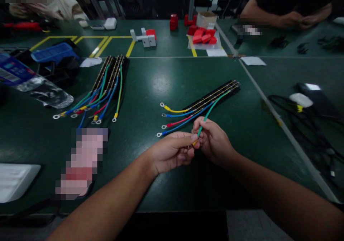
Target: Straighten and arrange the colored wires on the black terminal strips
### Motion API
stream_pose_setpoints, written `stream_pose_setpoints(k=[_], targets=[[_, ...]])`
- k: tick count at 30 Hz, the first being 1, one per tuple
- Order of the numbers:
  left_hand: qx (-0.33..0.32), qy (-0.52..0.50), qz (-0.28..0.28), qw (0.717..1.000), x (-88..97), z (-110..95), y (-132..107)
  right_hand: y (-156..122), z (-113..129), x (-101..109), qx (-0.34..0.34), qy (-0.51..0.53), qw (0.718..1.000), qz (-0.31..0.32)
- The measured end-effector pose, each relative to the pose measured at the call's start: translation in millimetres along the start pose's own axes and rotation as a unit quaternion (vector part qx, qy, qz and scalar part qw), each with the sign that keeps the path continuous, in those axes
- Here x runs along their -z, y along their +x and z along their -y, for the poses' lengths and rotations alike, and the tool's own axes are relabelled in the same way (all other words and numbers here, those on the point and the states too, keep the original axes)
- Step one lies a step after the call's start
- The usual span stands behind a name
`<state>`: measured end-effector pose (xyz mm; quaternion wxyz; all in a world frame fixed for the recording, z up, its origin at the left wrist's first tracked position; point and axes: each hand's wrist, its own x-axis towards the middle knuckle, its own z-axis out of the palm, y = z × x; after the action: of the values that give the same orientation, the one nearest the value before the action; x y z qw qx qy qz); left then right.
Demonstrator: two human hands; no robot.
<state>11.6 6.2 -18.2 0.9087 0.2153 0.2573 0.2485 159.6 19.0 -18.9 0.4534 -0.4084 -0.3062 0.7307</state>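
A black terminal strip (pixel 215 94) lies on the green table (pixel 166 183) with yellow, blue and red wires (pixel 182 117) running out of it, each ending in a ring lug. A green wire (pixel 213 106) leads from the strip down to my hands. My right hand (pixel 213 142) is closed round the green wire near its end. My left hand (pixel 172 151) pinches the wire's tip, where a small yellow sleeve and lug show between thumb and fingers. The two hands touch each other just below the strip's loose wire ends.
A second set of black strips with several coloured wires (pixel 102 90) lies to the left. Clear plastic packaging (pixel 40 90) is at the far left, red and white blocks (pixel 204 36) at the back, black cables (pixel 303 119) on the right. Another person's hands (pixel 298 20) rest at the far right.
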Motion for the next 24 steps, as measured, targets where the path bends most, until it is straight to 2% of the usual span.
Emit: stream_pose_setpoints(k=[10, 24], targets=[[-0.025, 0.034, 0.003, 0.999, -1.5, 2.7, 0.8, -0.4, 1.6, 0.7, 0.003, -0.021, 1.0, -0.003], [-0.006, 0.031, -0.022, 0.999, -2.7, 2.9, 1.7, 0.6, 0.1, -0.3, 0.015, -0.028, 0.999, -0.004]])
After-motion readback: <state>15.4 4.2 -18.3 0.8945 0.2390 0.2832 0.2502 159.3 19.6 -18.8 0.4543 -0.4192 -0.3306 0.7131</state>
